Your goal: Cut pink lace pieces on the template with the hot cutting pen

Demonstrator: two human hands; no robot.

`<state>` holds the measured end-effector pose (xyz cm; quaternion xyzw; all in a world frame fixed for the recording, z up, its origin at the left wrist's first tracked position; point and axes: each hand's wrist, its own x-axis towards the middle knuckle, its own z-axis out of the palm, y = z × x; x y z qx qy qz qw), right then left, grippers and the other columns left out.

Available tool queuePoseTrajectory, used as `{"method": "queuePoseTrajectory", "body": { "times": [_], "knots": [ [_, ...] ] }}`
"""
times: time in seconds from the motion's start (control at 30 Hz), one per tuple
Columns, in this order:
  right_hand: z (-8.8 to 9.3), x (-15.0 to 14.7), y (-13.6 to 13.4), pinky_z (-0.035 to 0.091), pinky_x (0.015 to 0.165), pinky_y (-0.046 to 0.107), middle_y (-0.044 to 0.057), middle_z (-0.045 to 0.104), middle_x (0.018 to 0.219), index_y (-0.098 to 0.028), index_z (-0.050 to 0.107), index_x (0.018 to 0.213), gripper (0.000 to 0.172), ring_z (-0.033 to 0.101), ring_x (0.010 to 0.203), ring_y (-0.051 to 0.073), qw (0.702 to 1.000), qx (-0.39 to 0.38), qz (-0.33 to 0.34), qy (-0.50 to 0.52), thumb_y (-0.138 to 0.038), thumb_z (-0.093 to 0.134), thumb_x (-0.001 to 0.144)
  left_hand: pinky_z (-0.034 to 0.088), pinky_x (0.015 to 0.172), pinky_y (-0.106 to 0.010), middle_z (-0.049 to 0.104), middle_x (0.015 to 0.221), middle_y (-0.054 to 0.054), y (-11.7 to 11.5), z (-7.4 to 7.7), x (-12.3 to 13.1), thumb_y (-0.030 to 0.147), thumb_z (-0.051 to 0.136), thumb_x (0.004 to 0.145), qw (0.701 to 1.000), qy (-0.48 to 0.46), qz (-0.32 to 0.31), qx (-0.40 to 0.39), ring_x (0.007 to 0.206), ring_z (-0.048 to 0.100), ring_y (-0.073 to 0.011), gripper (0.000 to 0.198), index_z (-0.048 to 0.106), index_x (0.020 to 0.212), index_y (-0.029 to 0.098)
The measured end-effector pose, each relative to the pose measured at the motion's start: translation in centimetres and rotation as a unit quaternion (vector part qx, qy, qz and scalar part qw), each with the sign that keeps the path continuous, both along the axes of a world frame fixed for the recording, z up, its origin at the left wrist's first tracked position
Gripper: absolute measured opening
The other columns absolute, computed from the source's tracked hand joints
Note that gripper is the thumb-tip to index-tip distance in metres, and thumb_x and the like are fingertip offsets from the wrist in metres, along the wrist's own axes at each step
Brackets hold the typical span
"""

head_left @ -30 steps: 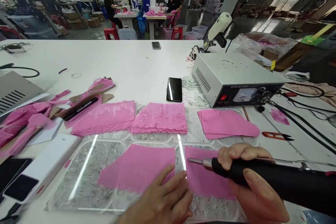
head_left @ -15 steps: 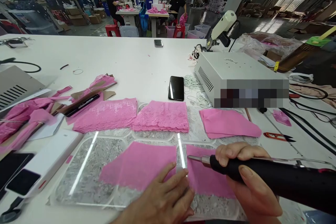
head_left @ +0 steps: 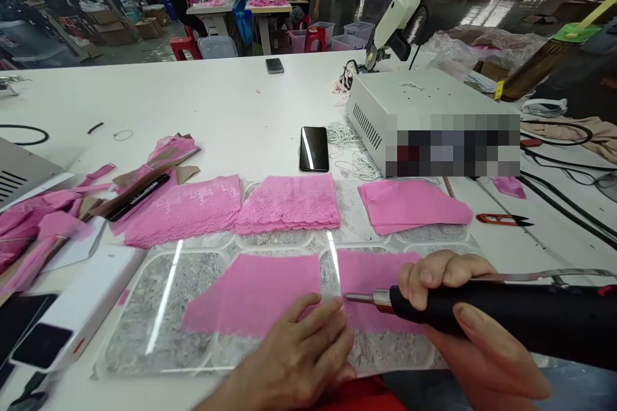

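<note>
The left hand (head_left: 306,350), fingers loosely spread, is covering a corner of the left cloth (head_left: 263,289), probably steadying it on the clear sheet (head_left: 137,314); the right hand (head_left: 486,334) is pinching a black tool (head_left: 544,318) between thumb and fingers, aiming over the right cloth (head_left: 371,273).

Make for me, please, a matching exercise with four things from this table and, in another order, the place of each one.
Things:
1. black handheld tool
2. orange-handled snips
3. left hand
4. pink lace stacks

Places:
A. lying to the right of the plain pink pile
B. partly covering the left flat pink piece
C. to the left of the plain pink pile, beyond the flat piece
D. in the grip of the right hand

Right pairs: 1-D, 2-A, 3-B, 4-C
</note>
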<state>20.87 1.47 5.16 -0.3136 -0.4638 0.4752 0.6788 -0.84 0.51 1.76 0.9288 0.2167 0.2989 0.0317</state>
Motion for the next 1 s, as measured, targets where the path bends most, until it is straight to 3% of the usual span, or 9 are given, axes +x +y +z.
{"method": "queuePoseTrajectory", "body": {
  "times": [0.53,0.6,0.67,0.83,0.93,1.0],
  "knots": [
    [0.1,-0.2,0.3,0.051,0.054,0.033,0.000,0.058,0.074,-0.023,0.063,0.088,0.008,0.057,0.057,0.014,1.000,-0.005,0.005,-0.010,-0.027,0.068,0.082,0.051,0.087,-0.033,0.073,0.099,-0.012,0.1,0.0,0.2,0.027,0.046,0.102,1.000,-0.004,0.004,-0.010,0.104,0.064,-0.0212,0.027,0.064,0.105,0.008],
    [0.2,0.6,0.2,0.051,0.056,0.034,0.001,0.059,0.077,-0.023,0.064,0.088,0.011,0.057,0.058,0.014,0.999,-0.011,-0.040,0.006,-0.026,0.068,0.078,0.050,0.087,-0.033,0.073,0.099,-0.011,0.0,-0.1,0.3,0.027,0.044,0.102,1.000,-0.002,0.009,-0.007,0.103,0.065,-0.0205,0.027,0.065,0.105,0.008],
    [0.3,2.0,0.4,0.049,0.056,0.034,0.001,0.059,0.080,-0.022,0.066,0.086,0.013,0.055,0.056,0.013,0.991,-0.009,-0.127,0.040,-0.022,0.066,0.073,0.049,0.088,-0.033,0.074,0.098,-0.009,-0.1,-0.1,0.3,0.025,0.045,0.102,1.000,-0.005,0.014,-0.007,0.100,0.065,-0.0202,0.026,0.065,0.104,0.009],
    [0.1,7.6,0.8,0.044,0.055,0.033,0.000,0.056,0.074,-0.019,0.065,0.070,0.012,0.054,0.054,0.012,0.932,-0.025,-0.343,0.111,-0.019,0.059,0.060,0.049,0.080,-0.034,0.072,0.094,-0.010,0.2,1.2,0.9,0.011,0.033,0.102,0.998,0.027,-0.018,0.045,0.090,0.065,-0.0219,0.032,0.063,0.109,0.007],
    [-0.4,11.3,0.3,0.045,0.058,0.035,0.000,0.056,0.073,-0.019,0.065,0.064,0.009,0.055,0.054,0.013,0.896,-0.039,-0.423,0.130,-0.017,0.060,0.058,0.051,0.064,-0.031,0.066,0.083,-0.007,1.9,2.9,3.3,0.011,0.042,0.098,0.987,0.149,-0.064,-0.002,0.069,0.060,-0.0187,0.021,0.061,0.107,0.009],
    [-0.8,13.0,-0.4,0.046,0.057,0.038,0.000,0.056,0.072,-0.018,0.065,0.061,0.009,0.056,0.054,0.014,0.884,-0.040,-0.444,0.138,-0.015,0.058,0.058,0.051,0.058,-0.031,0.063,0.079,-0.004,3.3,4.2,6.3,0.013,0.056,0.092,0.970,0.208,-0.116,-0.036,0.066,0.059,-0.0183,0.007,0.063,0.093,0.012]
  ]
}}
